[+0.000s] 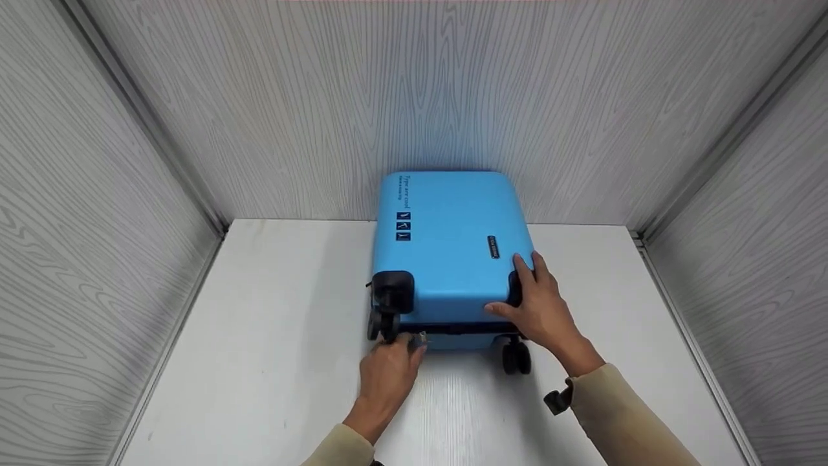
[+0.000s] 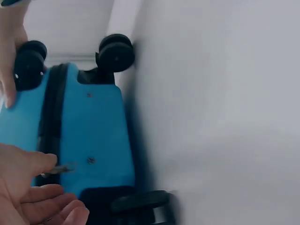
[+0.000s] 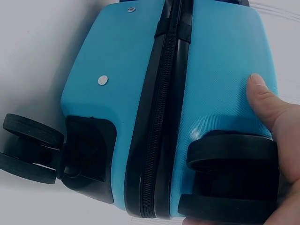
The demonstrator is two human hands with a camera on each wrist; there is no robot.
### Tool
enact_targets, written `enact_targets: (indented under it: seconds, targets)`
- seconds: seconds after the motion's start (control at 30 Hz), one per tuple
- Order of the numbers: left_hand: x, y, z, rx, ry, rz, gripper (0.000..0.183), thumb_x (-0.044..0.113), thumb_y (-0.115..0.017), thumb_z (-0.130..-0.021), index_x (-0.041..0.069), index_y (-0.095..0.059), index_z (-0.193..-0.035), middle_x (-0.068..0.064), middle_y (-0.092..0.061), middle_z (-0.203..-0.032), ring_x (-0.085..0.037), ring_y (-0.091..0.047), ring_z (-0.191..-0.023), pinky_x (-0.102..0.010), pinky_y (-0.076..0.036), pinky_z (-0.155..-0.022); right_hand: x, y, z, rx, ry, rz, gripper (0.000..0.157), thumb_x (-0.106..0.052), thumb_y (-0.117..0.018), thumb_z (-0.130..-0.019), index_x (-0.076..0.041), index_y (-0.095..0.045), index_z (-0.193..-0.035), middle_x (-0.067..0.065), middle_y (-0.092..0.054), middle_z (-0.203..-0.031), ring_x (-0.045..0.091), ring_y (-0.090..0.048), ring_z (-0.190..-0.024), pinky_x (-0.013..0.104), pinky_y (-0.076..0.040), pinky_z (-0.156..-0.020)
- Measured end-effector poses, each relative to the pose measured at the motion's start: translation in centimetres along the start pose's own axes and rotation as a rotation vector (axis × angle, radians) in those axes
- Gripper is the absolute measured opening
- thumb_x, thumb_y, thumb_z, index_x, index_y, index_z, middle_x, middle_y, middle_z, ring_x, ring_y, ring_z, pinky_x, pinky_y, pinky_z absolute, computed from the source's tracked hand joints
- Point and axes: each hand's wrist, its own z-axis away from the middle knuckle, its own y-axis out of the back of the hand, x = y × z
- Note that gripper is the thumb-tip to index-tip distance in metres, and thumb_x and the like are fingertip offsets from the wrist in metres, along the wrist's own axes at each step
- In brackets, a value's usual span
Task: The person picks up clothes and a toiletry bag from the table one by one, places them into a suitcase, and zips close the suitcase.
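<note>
A light blue hard-shell suitcase (image 1: 453, 239) lies flat, its wheeled end toward me. My left hand (image 1: 388, 372) is at the near left corner, just below a black wheel. In the left wrist view its thumb and fingers pinch a small metal zipper pull (image 2: 58, 168) at the dark seam. My right hand (image 1: 546, 310) rests over the near right corner, fingers spread along the side and top edge. Its thumb (image 3: 265, 101) presses the end face beside a black double wheel (image 3: 232, 176). The black zipper (image 3: 159, 108) runs along the middle of that end.
The suitcase lies on a white surface (image 1: 272, 323) against a wood-grain back panel (image 1: 310, 116). Similar panels stand at the left (image 1: 71, 259) and right (image 1: 744, 259). Another caster wheel (image 1: 516, 356) juts out low at the near right.
</note>
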Motion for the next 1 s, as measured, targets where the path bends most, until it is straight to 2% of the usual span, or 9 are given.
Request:
enact_targets:
  seconds: [0.07, 0.23, 0.3, 0.4, 0.6, 0.8, 0.9, 1.0]
  targets:
    - [-0.1, -0.5, 0.0, -0.008, 0.032, 0.048, 0.025, 0.034, -0.082, -0.093, 0.010, -0.080, -0.101, -0.006, -0.075, -0.074, -0.023, -0.069, -0.062, -0.040, -0.052, -0.051, 0.0, 0.0, 0.1, 0.004, -0.004, 0.002, 0.113, -0.058, -0.080, -0.089, -0.009, -0.019, -0.170, 0.025, -0.006, -0.175, 0.052, -0.021, -0.156, 0.071, -0.041, -0.110]
    - [0.2, -1.5, -0.1, -0.066, 0.123, 0.261, 0.018, 0.036, -0.077, -0.097, 0.019, -0.078, -0.089, 0.008, -0.069, -0.071, -0.006, -0.059, -0.059, -0.028, -0.047, -0.053, 0.2, 0.0, 0.1, 0.006, -0.005, 0.004, 0.113, -0.059, -0.080, -0.089, -0.009, -0.019, -0.170, 0.024, -0.005, -0.175, 0.052, -0.021, -0.157, 0.070, -0.041, -0.110]
    - [0.3, -1.9, -0.1, -0.058, 0.155, 0.292, 0.021, 0.038, -0.077, -0.097, 0.022, -0.076, -0.084, 0.010, -0.067, -0.069, -0.003, -0.054, -0.059, -0.026, -0.046, -0.054, 0.2, 0.0, 0.1, 0.009, -0.002, 0.006, 0.113, -0.060, -0.079, -0.089, -0.009, -0.019, -0.170, 0.024, -0.006, -0.175, 0.051, -0.021, -0.157, 0.070, -0.041, -0.111]
    - [0.3, -2.3, -0.1, -0.001, 0.157, 0.248, 0.026, 0.042, -0.077, -0.096, 0.022, -0.074, -0.081, 0.010, -0.065, -0.066, -0.004, -0.051, -0.055, -0.027, -0.043, -0.052, 0.1, -0.1, 0.1, 0.012, 0.001, 0.003, 0.113, -0.060, -0.079, -0.089, -0.009, -0.020, -0.170, 0.024, -0.006, -0.175, 0.051, -0.022, -0.157, 0.070, -0.042, -0.110]
    - [0.1, -3.0, -0.2, 0.135, 0.067, 0.091, 0.022, 0.033, -0.082, -0.093, 0.017, -0.076, -0.079, 0.005, -0.067, -0.061, -0.007, -0.054, -0.048, -0.028, -0.043, -0.047, 0.0, -0.2, 0.1, 0.011, -0.001, 0.005, 0.113, -0.060, -0.079, -0.089, -0.009, -0.019, -0.170, 0.024, -0.007, -0.175, 0.051, -0.022, -0.157, 0.070, -0.043, -0.110]
    - [0.0, -2.9, -0.1, 0.168, 0.021, 0.074, 0.020, 0.021, -0.078, -0.092, 0.017, -0.070, -0.074, 0.005, -0.063, -0.058, -0.005, -0.047, -0.045, -0.027, -0.043, -0.043, 0.1, -0.2, 0.2, 0.020, 0.010, 0.002, 0.113, -0.061, -0.079, -0.089, -0.008, -0.020, -0.170, 0.025, -0.007, -0.175, 0.050, -0.021, -0.157, 0.069, -0.041, -0.111]
    - [-0.2, -2.8, 0.1, 0.173, 0.018, 0.096, 0.013, 0.019, -0.077, -0.092, 0.015, -0.075, -0.081, 0.004, -0.066, -0.063, -0.005, -0.050, -0.047, -0.028, -0.045, -0.045, 0.1, -0.3, 0.2, 0.022, 0.017, 0.001, 0.113, -0.061, -0.078, -0.089, -0.008, -0.020, -0.169, 0.025, -0.007, -0.175, 0.050, -0.021, -0.157, 0.069, -0.040, -0.112]
    - [-0.5, -2.7, 0.3, 0.170, 0.034, 0.129, 0.010, 0.022, -0.078, -0.095, 0.014, -0.079, -0.092, 0.002, -0.072, -0.069, -0.008, -0.058, -0.052, -0.030, -0.049, -0.048, 0.2, -0.3, 0.3, 0.023, 0.017, -0.005, 0.113, -0.061, -0.078, -0.089, -0.008, -0.020, -0.170, 0.025, -0.007, -0.175, 0.050, -0.021, -0.157, 0.068, -0.040, -0.113]
